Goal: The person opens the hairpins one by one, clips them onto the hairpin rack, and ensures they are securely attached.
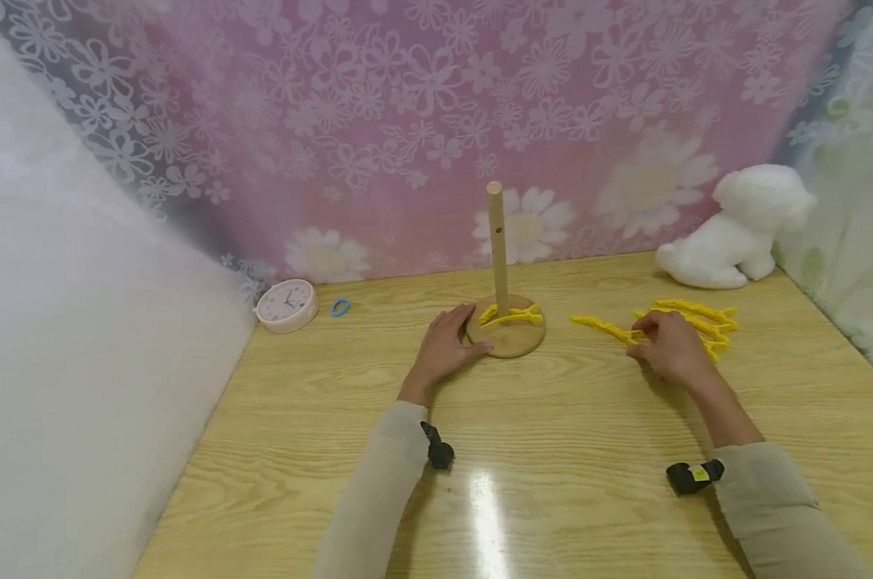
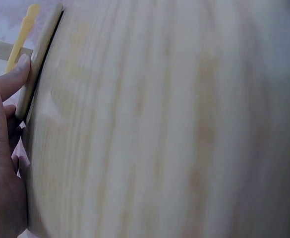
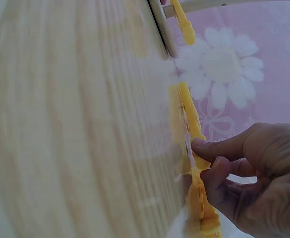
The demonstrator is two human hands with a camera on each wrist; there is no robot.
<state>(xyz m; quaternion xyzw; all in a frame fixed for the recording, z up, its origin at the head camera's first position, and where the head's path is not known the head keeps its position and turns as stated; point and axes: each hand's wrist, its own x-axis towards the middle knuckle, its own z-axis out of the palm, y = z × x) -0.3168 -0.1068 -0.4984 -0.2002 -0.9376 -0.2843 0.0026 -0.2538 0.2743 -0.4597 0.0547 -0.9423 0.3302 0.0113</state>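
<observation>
A round wooden base (image 1: 509, 344) with an upright wooden post (image 1: 498, 249) stands on the table. My left hand (image 1: 445, 344) holds the base's left side, thumb at the near rim and fingers around the far side. Yellow branch-shaped plastic pieces (image 1: 529, 316) lie on the base around the post's foot. To the right, my right hand (image 1: 674, 350) pinches one yellow branch-shaped piece (image 1: 597, 323) between thumb and fingers, low over the table; the right wrist view shows that piece (image 3: 194, 124) close to the surface. Several more such pieces (image 1: 697, 309) lie behind and beside this hand, partly covered by it.
A pink round clock (image 1: 287, 306) and a small blue ring (image 1: 340, 307) are at the back left of the table. At the back right sits a white plush dog (image 1: 743, 225). A flowered pink cloth (image 1: 407, 145) hangs behind the table (image 1: 538, 450).
</observation>
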